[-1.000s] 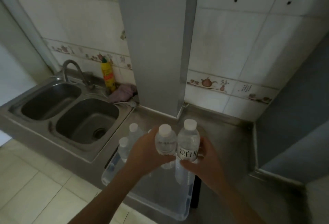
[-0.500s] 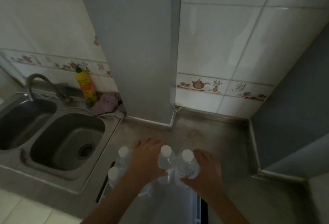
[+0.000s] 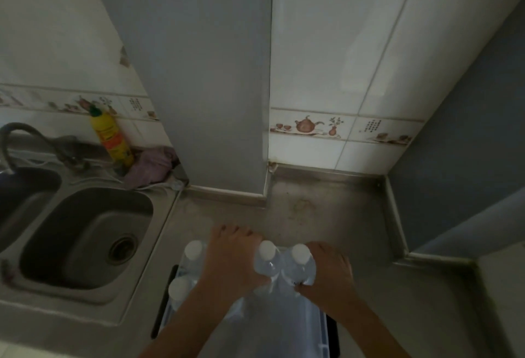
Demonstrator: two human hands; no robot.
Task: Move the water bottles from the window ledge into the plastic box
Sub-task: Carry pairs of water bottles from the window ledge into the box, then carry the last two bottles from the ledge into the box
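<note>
Each hand is closed around one water bottle: the left hand (image 3: 231, 262) grips the left bottle (image 3: 268, 261), the right hand (image 3: 331, 275) the right bottle (image 3: 299, 265), both upright over the plastic box (image 3: 284, 326). Two more bottles (image 3: 193, 251) already stand at its left end (caps up). Judging by this, these two are nearly placed; the window ledge is out of view, so what remains is unknown.

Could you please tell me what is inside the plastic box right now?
The box holds two capped bottles at its left. The left hand and right hand each lower another bottle in. The hands and arms hide the floor beneath.
</note>
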